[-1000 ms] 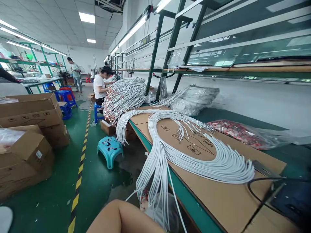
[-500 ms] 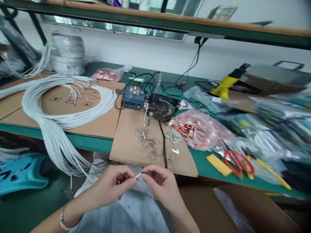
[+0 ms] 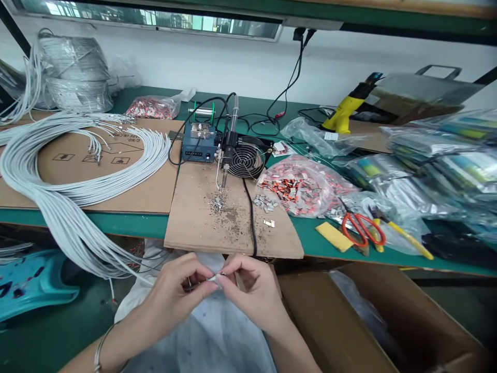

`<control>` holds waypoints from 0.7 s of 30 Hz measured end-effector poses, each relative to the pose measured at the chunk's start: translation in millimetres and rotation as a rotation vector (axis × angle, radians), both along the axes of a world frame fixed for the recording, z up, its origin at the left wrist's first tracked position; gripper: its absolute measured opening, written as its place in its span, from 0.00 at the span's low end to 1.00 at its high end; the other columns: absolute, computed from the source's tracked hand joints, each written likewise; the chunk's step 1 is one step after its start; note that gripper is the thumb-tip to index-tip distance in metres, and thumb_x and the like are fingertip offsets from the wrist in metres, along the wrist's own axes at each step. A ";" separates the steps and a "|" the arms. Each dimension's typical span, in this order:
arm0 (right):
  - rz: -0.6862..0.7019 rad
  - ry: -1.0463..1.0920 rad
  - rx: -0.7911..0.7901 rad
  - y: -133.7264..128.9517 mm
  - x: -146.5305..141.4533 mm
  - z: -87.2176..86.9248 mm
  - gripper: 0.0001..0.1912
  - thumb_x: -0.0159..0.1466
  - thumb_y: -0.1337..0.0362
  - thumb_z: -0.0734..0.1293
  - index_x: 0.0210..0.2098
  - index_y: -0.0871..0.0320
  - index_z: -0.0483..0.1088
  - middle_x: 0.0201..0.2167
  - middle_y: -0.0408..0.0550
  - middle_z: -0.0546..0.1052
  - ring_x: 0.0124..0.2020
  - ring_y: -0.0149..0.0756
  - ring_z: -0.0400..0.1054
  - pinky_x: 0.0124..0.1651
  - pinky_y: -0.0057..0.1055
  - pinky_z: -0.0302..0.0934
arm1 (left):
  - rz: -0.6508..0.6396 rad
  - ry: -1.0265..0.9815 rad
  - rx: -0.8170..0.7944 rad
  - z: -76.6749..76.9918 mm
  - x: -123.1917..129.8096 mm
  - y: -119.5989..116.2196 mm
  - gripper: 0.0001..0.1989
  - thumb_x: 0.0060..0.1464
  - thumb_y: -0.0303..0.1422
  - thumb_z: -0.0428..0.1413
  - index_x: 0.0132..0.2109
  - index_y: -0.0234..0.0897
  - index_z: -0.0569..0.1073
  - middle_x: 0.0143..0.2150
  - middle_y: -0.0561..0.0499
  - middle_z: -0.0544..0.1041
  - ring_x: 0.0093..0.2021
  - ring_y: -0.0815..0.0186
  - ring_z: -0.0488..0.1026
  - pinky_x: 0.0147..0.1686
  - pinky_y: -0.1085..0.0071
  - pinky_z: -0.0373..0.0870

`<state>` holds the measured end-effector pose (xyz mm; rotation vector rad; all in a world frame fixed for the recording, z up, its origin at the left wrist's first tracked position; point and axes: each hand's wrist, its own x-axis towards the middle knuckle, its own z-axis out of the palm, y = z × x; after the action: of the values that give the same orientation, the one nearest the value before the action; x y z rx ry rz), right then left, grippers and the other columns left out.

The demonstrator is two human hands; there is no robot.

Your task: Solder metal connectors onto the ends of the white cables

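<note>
My left hand (image 3: 181, 290) pinches a thin white cable (image 3: 212, 279) between thumb and forefinger, in front of the bench edge. The fingertips of my right hand (image 3: 253, 291) are closed on the end of the same cable, close beside the left fingertips. They cover most of the end, so its fine details cannot be made out. To the left, a thick bundle of white cables (image 3: 73, 228) hangs off the bench toward my lap. Past my hands lies a cardboard sheet (image 3: 202, 217) with scattered solder bits (image 3: 218, 203) and small metal pieces (image 3: 265, 203).
A blue soldering station (image 3: 199, 147), an upright soldering iron (image 3: 230, 145) and a round fan (image 3: 246, 159) stand behind. To the right are a bag of red-and-white parts (image 3: 303, 186), a yellow sponge (image 3: 334, 237), red-handled scissors (image 3: 363, 230) and pliers (image 3: 407, 238). Below sits an open carton (image 3: 330, 321).
My fingertips have drawn closer together, covering more of the white cable. The bench has shifted left and up in the view as the camera turned.
</note>
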<state>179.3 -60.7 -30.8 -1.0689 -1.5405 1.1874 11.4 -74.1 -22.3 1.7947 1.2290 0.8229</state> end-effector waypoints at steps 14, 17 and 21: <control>0.102 -0.076 0.111 4.7 10.0 12.5 0.04 0.55 0.66 0.69 0.25 0.60 0.72 0.20 0.45 0.72 0.22 0.30 0.61 0.26 0.27 0.55 | -0.089 -0.169 -0.166 -1.6 1.3 -2.9 0.15 0.60 0.35 0.46 0.29 0.33 0.70 0.16 0.56 0.65 0.16 0.76 0.63 0.23 0.79 0.59; 0.033 0.086 0.047 1.9 4.6 4.2 0.07 0.54 0.66 0.69 0.22 0.60 0.70 0.18 0.44 0.69 0.21 0.29 0.59 0.24 0.27 0.54 | -0.059 -0.231 -0.211 0.9 4.1 -5.2 0.15 0.59 0.35 0.46 0.30 0.32 0.71 0.17 0.56 0.65 0.14 0.78 0.59 0.19 0.80 0.56; -0.030 0.337 -0.013 -0.2 -4.5 -4.9 0.11 0.54 0.65 0.69 0.19 0.60 0.66 0.14 0.41 0.64 0.19 0.28 0.55 0.21 0.26 0.50 | 0.000 -0.191 -0.067 3.6 4.8 -6.8 0.11 0.56 0.35 0.52 0.35 0.34 0.75 0.22 0.53 0.69 0.18 0.75 0.63 0.19 0.79 0.58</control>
<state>174.9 -60.9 -35.7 -0.8455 -1.2527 1.2849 16.3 -80.9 -18.7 1.6226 1.1194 0.9193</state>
